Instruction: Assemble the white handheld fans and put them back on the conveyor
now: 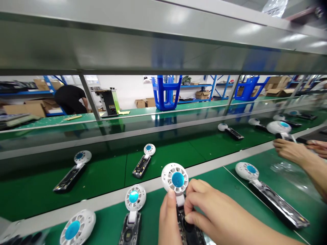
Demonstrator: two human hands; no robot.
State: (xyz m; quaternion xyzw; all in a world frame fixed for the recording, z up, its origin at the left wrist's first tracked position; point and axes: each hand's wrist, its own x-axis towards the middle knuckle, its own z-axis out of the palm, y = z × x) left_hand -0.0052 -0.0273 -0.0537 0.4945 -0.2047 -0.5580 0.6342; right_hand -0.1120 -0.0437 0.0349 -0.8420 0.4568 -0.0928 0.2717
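A long green workbench [107,217] runs under a grey metal shelf [153,41], with a dark conveyor belt [102,170] behind it and blue racks of cardboard boxes beyond. At the far left a person in black [70,99] bends over. Small handheld fans lie in rows on bench and belt; one fan [133,212] lies just left of the hands. The left hand [168,219] grips the handle of the held fan [176,183], thumb up against its neck. The right hand [212,212] curls its fingers over the same handle, fingertips pressing its dark open body. Further right, a co-worker's hands [293,149] hold another fan [279,128].
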